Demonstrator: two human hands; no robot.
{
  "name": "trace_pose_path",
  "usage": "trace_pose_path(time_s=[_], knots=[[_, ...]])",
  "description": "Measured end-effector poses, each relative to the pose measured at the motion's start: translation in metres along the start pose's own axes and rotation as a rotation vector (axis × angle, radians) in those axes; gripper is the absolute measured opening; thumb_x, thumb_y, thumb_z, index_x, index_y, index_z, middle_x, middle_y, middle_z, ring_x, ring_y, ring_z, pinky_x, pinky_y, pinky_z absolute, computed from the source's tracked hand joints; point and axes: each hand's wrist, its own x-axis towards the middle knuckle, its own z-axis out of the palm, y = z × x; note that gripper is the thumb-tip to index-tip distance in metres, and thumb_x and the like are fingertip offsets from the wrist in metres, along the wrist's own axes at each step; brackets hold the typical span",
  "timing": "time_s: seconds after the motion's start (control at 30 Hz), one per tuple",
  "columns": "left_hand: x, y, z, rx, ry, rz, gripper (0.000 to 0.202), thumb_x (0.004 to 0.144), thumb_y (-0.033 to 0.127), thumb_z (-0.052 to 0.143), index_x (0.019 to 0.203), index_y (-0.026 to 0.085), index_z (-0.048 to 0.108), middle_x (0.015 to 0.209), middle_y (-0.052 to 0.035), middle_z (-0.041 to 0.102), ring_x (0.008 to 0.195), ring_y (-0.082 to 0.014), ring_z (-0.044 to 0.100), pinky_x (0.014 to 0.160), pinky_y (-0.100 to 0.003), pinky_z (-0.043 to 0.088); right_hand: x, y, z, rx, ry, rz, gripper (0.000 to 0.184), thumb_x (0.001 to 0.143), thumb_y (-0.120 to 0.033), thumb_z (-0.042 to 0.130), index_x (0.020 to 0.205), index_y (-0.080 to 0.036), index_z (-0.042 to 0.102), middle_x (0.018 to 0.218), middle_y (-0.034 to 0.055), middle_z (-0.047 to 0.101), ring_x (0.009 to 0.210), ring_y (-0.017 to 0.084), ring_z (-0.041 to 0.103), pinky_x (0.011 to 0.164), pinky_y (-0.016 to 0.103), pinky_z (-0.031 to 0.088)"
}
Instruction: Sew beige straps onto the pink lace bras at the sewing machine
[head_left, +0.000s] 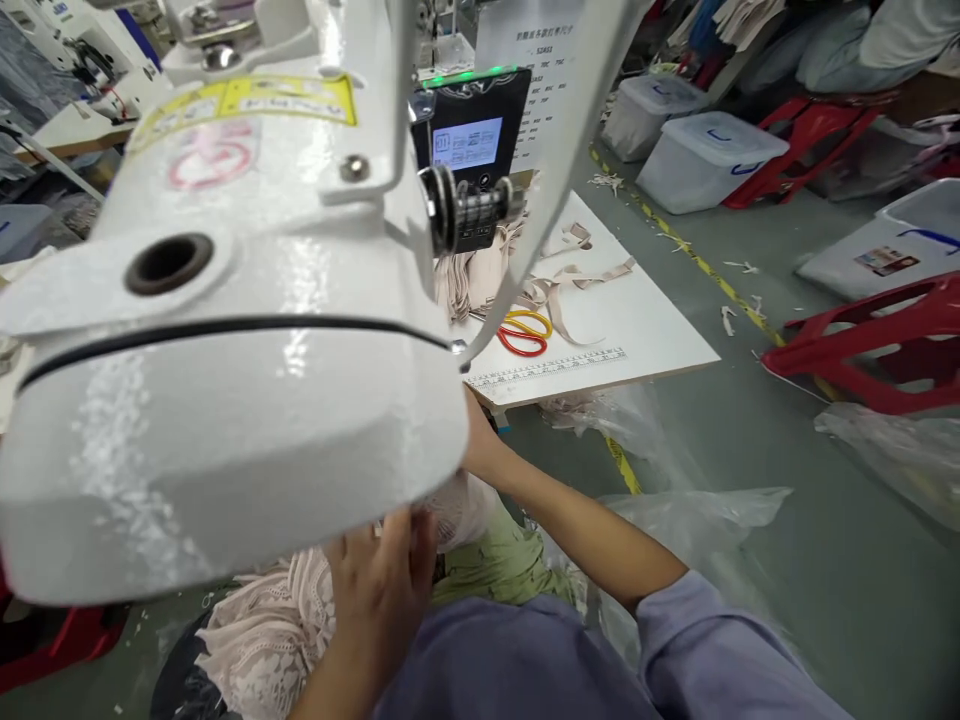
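Note:
A white sewing machine head (247,440) fills the left and middle of the view and covers much of my hands. My left hand (379,580) is under its lower edge, back of the hand up; the fingertips are hidden behind the machine. Pale pink lace fabric (461,510) lies over my lap, close beside the left thumb; whether the fingers grip it cannot be seen. My right hand (478,440) reaches behind the machine head by the table edge, with only the wrist side showing. A heap of pale lace pieces (274,630) rests left of my left forearm.
On the white table (645,330) lie red and yellow-handled scissors (525,333), a printed ruler scale (555,370) and beige fabric strips (566,290). A lit control panel (472,150) stands behind. Plastic bins (709,160) and red stools (885,345) line the floor at right.

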Motion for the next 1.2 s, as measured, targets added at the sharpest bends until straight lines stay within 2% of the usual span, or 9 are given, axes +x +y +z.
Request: trace_pose_path(time_s=[0.1,0.23,0.3,0.37,0.53,0.67,0.9,1.03,1.2], knots=[[-0.008,-0.013,0.003,-0.115,0.04,-0.119,0.042,0.091,0.032,0.063,0.13,0.018,0.054,0.112,-0.0167,0.059,0.111,-0.0339,0.056,0.093,-0.046,0.045,-0.009,-0.001,-0.003,0.136,0.114,-0.009,0.012,0.091,-0.031,0.057,0.096,-0.021,0.061,0.108,0.0072,0.061,0.077,0.018,0.058,0.072,0.033,0.052],[-0.014,-0.027,0.006,-0.442,-0.157,-0.419,0.04,0.097,0.04,0.054,0.129,0.018,0.049,0.112,-0.0139,0.061,0.106,-0.0286,0.059,0.089,-0.041,0.049,-0.028,0.002,-0.003,0.241,0.151,0.044,0.013,0.092,-0.033,0.058,0.098,-0.022,0.06,0.108,0.0067,0.061,0.076,0.016,0.056,0.071,0.03,0.051],[-0.013,-0.03,0.007,-0.583,-0.236,-0.493,0.041,0.098,0.041,0.051,0.131,0.017,0.047,0.115,-0.0137,0.061,0.106,-0.0267,0.061,0.09,-0.04,0.05,-0.038,0.002,-0.002,0.271,0.129,0.081,0.013,0.092,-0.034,0.06,0.096,-0.022,0.059,0.104,0.006,0.06,0.078,0.016,0.055,0.073,0.03,0.05],[-0.011,-0.03,0.008,-0.616,-0.269,-0.517,0.042,0.096,0.044,0.054,0.127,0.017,0.048,0.114,-0.0129,0.061,0.105,-0.0269,0.061,0.09,-0.04,0.05,-0.046,0.002,-0.001,0.307,0.099,0.115,0.014,0.092,-0.035,0.06,0.095,-0.021,0.058,0.101,0.0055,0.059,0.079,0.016,0.055,0.073,0.03,0.05],[-0.006,-0.025,0.006,-0.431,-0.246,-0.519,0.05,0.088,0.051,0.063,0.122,0.017,0.049,0.11,-0.0139,0.06,0.105,-0.0321,0.061,0.086,-0.044,0.05,-0.058,-0.001,0.0,0.317,0.042,0.093,0.017,0.089,-0.035,0.062,0.096,-0.021,0.057,0.096,0.0044,0.055,0.076,0.016,0.054,0.067,0.029,0.047],[-0.002,-0.02,0.001,-0.327,-0.214,-0.485,0.049,0.087,0.052,0.063,0.119,0.017,0.05,0.107,-0.0132,0.059,0.101,-0.0315,0.06,0.082,-0.043,0.05,-0.063,-0.001,0.0,0.275,0.05,0.025,0.02,0.088,-0.036,0.067,0.097,-0.021,0.057,0.096,0.0037,0.055,0.08,0.016,0.053,0.073,0.031,0.046],[-0.001,-0.022,-0.002,-0.31,-0.151,-0.413,0.054,0.089,0.054,0.061,0.123,0.015,0.047,0.106,-0.0111,0.054,0.098,-0.0271,0.058,0.08,-0.039,0.05,-0.069,0.003,0.0,0.256,0.023,0.026,0.03,0.087,-0.045,0.068,0.1,-0.021,0.056,0.098,0.0047,0.057,0.084,0.018,0.056,0.077,0.033,0.048],[-0.004,-0.024,-0.003,-0.369,-0.139,-0.429,0.048,0.088,0.051,0.063,0.118,0.017,0.048,0.104,-0.0095,0.054,0.094,-0.0246,0.058,0.078,-0.036,0.051,-0.073,0.011,-0.003,0.221,-0.022,0.01,0.043,0.086,-0.056,0.067,0.107,-0.02,0.057,0.099,0.0062,0.06,0.089,0.02,0.058,0.08,0.034,0.048],[-0.001,-0.018,-0.009,-0.677,-0.156,-0.644,0.044,0.09,0.053,0.062,0.115,0.019,0.05,0.104,-0.0075,0.054,0.095,-0.0216,0.058,0.08,-0.032,0.049,-0.081,0.028,-0.009,0.022,-0.089,-0.094,0.054,0.088,-0.07,0.057,0.109,-0.02,0.06,0.099,0.0091,0.066,0.089,0.023,0.062,0.078,0.034,0.048]])
